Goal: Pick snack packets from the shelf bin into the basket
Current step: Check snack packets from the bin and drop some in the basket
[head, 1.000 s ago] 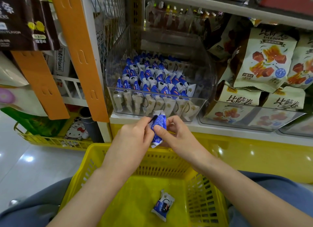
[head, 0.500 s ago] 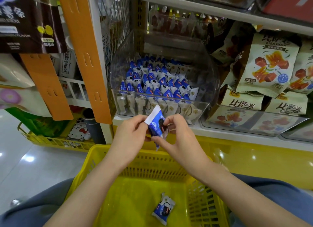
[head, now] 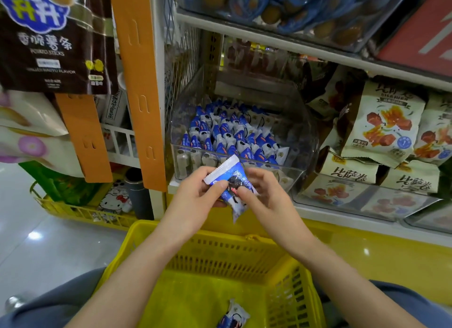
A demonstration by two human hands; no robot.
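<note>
A shop aisle's shelf (head: 342, 221) carried a clear bin (head: 303, 132) packed with small blue-and-white snack packets (head: 220, 137), just beyond the fingers. In front of the bin, the left hand (head: 193, 200) and right hand (head: 266, 203) both pinched 1 held packet (head: 234, 178). The left fingers (head: 215, 187) grasped it just under its crimped white top edge, and the right fingers (head: 244, 193) grasped its middle. Its long axis ran steeply from upper left to lower right, the lower end hanging free. The yellow basket (head: 220, 256) sat directly below the fingers, nearer the person, with 1 loose packet (head: 233, 315) already on its floor. The release looked like a plain downward drop, and neither hand was nearer than the other. The wrapper was glossy, crinkled film, white at both ends, with a blue band and dark print.
</note>
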